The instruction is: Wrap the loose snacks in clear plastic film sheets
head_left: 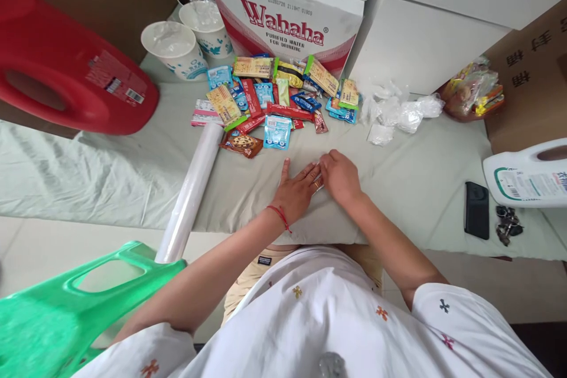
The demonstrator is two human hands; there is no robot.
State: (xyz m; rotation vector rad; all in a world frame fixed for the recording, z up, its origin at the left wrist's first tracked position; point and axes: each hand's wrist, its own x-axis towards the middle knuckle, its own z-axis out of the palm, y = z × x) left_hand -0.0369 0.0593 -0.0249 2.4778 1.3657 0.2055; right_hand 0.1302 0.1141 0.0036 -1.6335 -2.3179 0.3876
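My left hand (294, 190) lies on the pale green cloth (257, 201), fingers stretched out and thumb apart, a red string bracelet (280, 217) round its wrist. Against its fingertips, my right hand (341, 176) has its fingers pinched together. Whatever that pinch holds, if anything, is hidden. Beyond both hands sits a pile of packaged snacks: a blue sachet (277, 132), a brown cookie packet (241, 143), red sticks (290, 111) and yellow cracker packets (322, 75). To its right are crumpled clear plastic bags (398, 113).
A plastic film roll (191, 192) juts over the front edge at left, near a green jug (48, 313). Paper cups (173, 50), a red jug (66, 65) and a Wahaba-side carton (287, 18) stand behind. At right are a phone (477, 210), keys (508, 225) and a white bottle (527, 174).
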